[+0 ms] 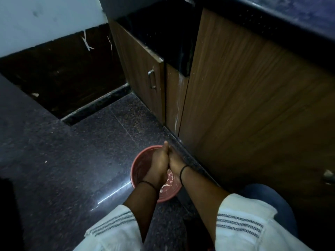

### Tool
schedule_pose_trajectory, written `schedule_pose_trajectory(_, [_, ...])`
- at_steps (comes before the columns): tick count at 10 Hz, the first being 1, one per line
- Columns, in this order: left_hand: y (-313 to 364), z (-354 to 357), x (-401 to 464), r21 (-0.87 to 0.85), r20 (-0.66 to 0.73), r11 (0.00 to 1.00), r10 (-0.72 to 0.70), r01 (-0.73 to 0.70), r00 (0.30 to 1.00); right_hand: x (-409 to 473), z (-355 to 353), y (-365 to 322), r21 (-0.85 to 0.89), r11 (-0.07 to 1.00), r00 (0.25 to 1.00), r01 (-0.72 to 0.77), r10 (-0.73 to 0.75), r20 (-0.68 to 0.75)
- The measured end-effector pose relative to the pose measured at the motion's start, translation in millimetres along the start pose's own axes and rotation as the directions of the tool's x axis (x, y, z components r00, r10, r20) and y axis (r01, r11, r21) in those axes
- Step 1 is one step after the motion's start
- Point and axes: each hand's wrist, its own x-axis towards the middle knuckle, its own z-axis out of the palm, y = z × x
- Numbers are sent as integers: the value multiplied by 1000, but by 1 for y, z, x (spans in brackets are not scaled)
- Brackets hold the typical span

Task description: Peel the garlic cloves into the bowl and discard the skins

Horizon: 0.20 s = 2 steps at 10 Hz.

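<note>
A person is sitting low on a dark speckled granite floor (76, 160), looking down at a red plastic bowl (135, 166) that is standing on the floor just beside the base of a wooden cabinet (244, 98). Both hands are hovering over the bowl, pressed palm to palm with the fingers lying straight and pointing away from the camera. The left hand (159, 161) is covering the left half of the bowl's mouth, and the right hand (175, 161) is lying against it on the cabinet side. Whether anything is being held between the palms cannot be told, since the inner faces are hidden. Each wrist is wearing a thin dark band, and white sleeves (241, 225) with dark striped cuffs are showing at the bottom of the view.

Inside the bowl, below the wrists, pale scraps (169, 180) are lying on the bottom; in the dim light it is unclear whether they are garlic skins or cloves.

Further back, a second cabinet door with a metal handle (152, 78) is standing slightly ajar beside a dark recess. A dark countertop edge (290, 22) is running across the upper right. A blue rounded shape (272, 201) is showing at the lower right by the right sleeve. No writing or brand mark is readable anywhere in the view
</note>
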Motion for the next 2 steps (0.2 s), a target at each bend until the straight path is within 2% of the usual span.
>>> schedule_pose_trajectory(1, [5, 1, -11, -176, 13, 984, -38, 40, 999, -11, -9, -22, -2, 996, 996, -88, 87, -30])
schedule_pose_trajectory(2, [18, -6, -1, -49, 77, 999, 13, -9, 997, -19, -28, -39, 104, 994, 996, 21, -12, -93])
